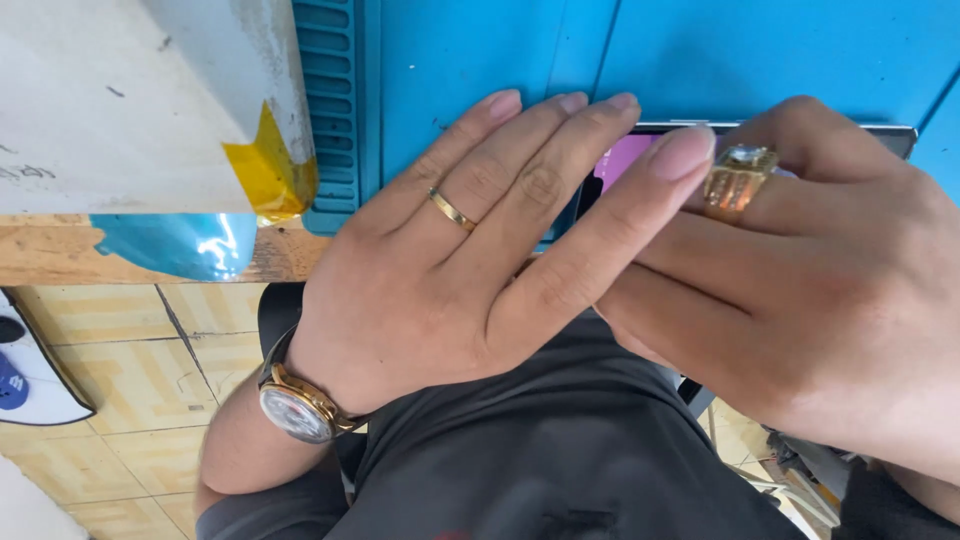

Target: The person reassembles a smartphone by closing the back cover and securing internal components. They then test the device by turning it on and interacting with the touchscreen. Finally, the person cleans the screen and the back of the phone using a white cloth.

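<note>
Most of the phone (640, 155) was hidden. Only a strip of its dark frame and a patch of lit pink screen showed between the fingers, with its far corner poking out past the right hand (800, 290) at the top right. It lay flat on the blue mat (480, 60), close to the near edge of the bench.

The left hand (470, 260) lay spread flat over the phone's left part, fingers straight and close together, palm down, gripping nothing that could be seen. A thin gold ring (452, 209) sat on one finger, and a gold wristwatch (297, 405) on the wrist. The right hand came in from the right with fingers loosely curled over the phone's right part; the left forefinger lay across them. Whether the right hand pinched the phone or only rested on it could not be told. It wore a chunky gold ring (738, 178).

At upper left, a white box (130, 100) with yellow tape (268, 170) on its corner was cut off by the frame. The wooden bench edge (150, 255) ran beneath it. Below lay the person's dark lap (540, 440) and a tiled floor (120, 400), where a white and blue shoe (25, 375) showed only in part at the left margin.
</note>
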